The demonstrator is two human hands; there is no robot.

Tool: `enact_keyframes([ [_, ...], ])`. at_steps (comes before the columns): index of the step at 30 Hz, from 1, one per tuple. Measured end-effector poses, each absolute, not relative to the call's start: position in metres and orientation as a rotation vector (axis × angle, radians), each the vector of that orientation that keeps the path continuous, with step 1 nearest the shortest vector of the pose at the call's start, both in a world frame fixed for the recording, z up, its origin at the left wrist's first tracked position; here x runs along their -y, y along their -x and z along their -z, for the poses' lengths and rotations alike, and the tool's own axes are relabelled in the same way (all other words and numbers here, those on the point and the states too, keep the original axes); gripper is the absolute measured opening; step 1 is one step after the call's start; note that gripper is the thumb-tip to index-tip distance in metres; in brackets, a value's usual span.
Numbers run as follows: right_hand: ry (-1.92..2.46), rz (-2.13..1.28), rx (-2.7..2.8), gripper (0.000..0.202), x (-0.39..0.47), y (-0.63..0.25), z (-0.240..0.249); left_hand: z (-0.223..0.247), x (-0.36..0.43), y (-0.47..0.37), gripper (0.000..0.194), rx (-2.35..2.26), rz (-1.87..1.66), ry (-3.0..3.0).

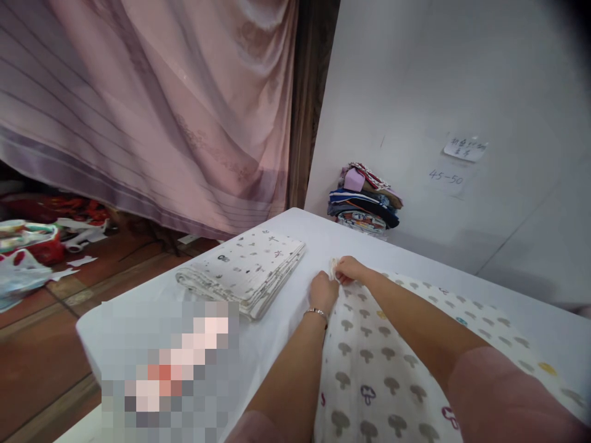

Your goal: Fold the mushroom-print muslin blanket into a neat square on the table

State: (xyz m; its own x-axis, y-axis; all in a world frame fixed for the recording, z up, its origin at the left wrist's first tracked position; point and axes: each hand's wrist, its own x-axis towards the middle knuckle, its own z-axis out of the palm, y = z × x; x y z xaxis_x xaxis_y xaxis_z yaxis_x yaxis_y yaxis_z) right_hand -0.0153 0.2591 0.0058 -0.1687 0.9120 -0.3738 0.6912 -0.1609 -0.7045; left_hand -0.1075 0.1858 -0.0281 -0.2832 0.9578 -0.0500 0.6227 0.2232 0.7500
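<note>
A white cloth with mushroom prints (364,354) spreads over the white table (318,231) and runs toward the lower right. My left hand (324,289), with a bracelet at the wrist, pinches the gathered far edge of this cloth. Right beside it, my right hand (351,269) grips the same bunched edge, its fingers closed. Both hands nearly touch. To their left lies a folded white cloth with small dark prints (244,261), its layers stacked flat.
Folded clothes (364,200) are piled by the white wall (415,92), which bears handwritten paper (464,147). A pink curtain (207,111) hangs at the left. Bags (21,274) lie on the wooden floor (41,332). A pixelated patch covers the table's lower left.
</note>
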Motion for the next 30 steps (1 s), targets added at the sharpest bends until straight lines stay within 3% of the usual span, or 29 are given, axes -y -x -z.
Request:
enact_keyframes([
  [11, 1.705, -1.121, 1.765, 0.011, -0.261, 0.004, 0.001, 0.030, -0.186, 0.107, 0.023, -1.961, -0.872, -1.450],
  [20, 1.873, -0.855, 1.934, 0.042, -0.292, 0.010, 0.011, 0.030, -0.184, 0.106, 0.021, -1.993, -0.837, -1.446],
  [30, 1.778, -0.551, 2.169, 0.045, -0.295, 0.018, 0.015, 0.035, -0.186, 0.105, 0.017, -2.006, -0.820, -1.484],
])
